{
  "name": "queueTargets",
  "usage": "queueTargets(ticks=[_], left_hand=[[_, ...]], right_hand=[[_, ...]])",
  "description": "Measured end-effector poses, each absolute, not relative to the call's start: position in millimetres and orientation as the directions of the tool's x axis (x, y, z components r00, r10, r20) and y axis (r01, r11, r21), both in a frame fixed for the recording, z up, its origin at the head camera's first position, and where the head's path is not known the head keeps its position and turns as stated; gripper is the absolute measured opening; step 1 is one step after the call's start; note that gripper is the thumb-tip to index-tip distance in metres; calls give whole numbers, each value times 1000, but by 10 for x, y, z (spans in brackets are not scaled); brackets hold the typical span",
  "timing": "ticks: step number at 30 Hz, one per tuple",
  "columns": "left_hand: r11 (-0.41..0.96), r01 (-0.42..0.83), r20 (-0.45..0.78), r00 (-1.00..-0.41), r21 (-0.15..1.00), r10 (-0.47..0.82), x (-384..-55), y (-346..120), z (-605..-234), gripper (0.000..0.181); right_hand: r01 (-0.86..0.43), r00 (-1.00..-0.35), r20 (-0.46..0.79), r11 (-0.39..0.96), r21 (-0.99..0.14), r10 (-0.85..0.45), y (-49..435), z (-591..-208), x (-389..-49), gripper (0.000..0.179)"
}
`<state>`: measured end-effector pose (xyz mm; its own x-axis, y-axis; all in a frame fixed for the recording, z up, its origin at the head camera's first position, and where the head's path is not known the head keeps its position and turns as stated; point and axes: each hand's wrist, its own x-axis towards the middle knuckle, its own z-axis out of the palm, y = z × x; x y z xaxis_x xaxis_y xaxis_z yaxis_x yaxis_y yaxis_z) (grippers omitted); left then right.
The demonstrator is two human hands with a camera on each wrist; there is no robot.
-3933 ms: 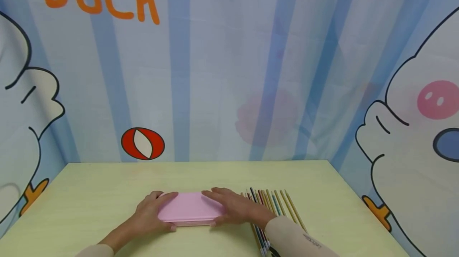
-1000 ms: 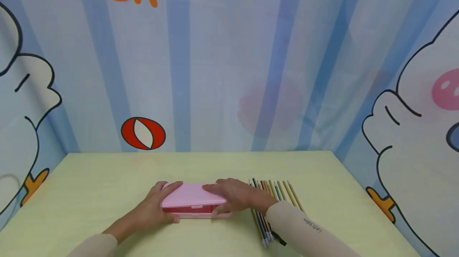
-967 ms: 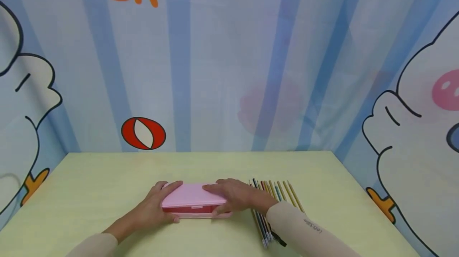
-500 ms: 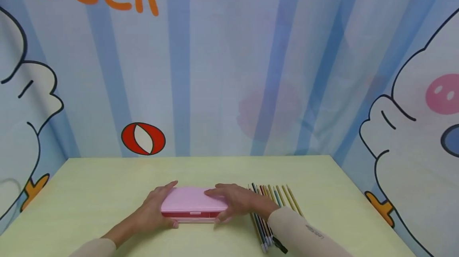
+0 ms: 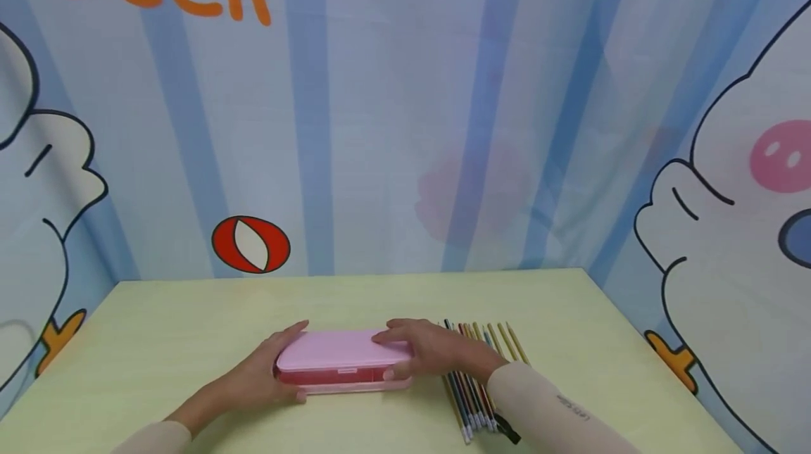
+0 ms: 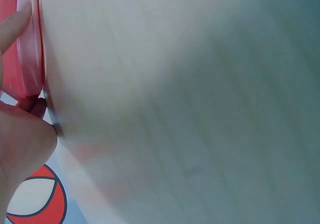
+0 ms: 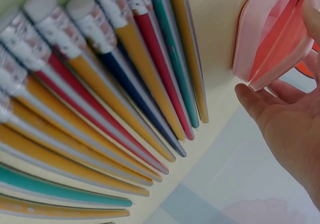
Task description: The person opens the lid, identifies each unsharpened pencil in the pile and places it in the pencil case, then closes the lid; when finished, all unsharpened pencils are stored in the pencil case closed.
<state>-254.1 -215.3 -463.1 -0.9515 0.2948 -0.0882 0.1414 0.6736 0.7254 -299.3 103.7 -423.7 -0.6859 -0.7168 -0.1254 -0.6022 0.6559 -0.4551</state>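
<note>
A pink pencil case (image 5: 338, 350) lies on the table in the head view, its lid raised a little at the front so a red inside shows. My left hand (image 5: 256, 371) grips its left end, thumb at the lower front edge and fingers toward the back. At the other end my right hand (image 5: 437, 348) holds the lid, its thumb at the front edge. In the right wrist view the gap between lid and base (image 7: 245, 39) is plain beside that hand. The left wrist view shows the left thumb on the case's pink rim (image 6: 30, 39).
Several pencils (image 5: 465, 398) lie side by side right of the case, partly under the right forearm, eraser ends toward me. A small black item (image 5: 507, 430) lies beside them. Behind the pale yellow table (image 5: 190, 313) hangs a printed curtain (image 5: 380, 123).
The case was closed in the earliest frame; its lid now stands ajar at the front. Over the last half second the right hand has shifted slightly right along it. Both hands stay on the case.
</note>
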Motion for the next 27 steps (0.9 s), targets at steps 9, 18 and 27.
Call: queueTargets(ticks=[9,18,27], left_hand=[[573,129,-78,-943,809,322,-2558,-2184,-4605,123],[532,112,-77,-944,840,321,-2561,-2185,-4640,126],[518,117,-49,-954,848,296,-2557,-2181,-4658,128]], right_hand=[[-574,-685,-102,620,-535,-721,1146,-4135,-3021,50],[-521,-737,-85,643,-561,-671,1220,-4112,-3023,51],[-490,-766,-28,612,-621,-643,1209,-4121,-3095,56]])
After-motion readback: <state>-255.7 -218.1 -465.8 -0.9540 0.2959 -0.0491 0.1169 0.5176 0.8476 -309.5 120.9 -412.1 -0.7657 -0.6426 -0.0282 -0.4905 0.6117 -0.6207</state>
